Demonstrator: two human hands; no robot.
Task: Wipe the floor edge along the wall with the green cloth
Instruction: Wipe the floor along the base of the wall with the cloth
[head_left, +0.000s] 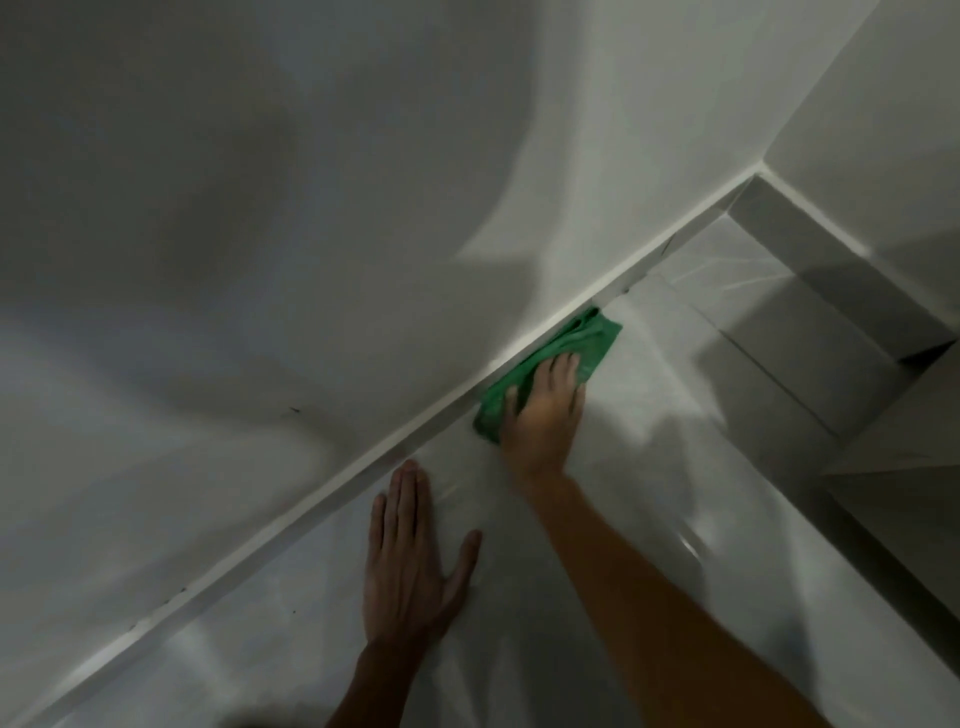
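Observation:
A crumpled green cloth (571, 345) lies on the glossy pale floor, pushed against the white skirting strip (332, 486) where the floor meets the wall (311, 208). My right hand (545, 410) presses flat on the near half of the cloth, fingers spread over it, arm reaching in from the lower right. Lower down and to the left, my left hand (410, 561) rests palm-down on the bare floor with fingers extended, its fingertips close to the skirting, holding nothing.
The skirting runs diagonally from lower left to a corner (761, 169) at the upper right. A second wall with grey tiles (810, 322) closes that corner. A dark step or ledge edge (893, 519) borders the floor on the right.

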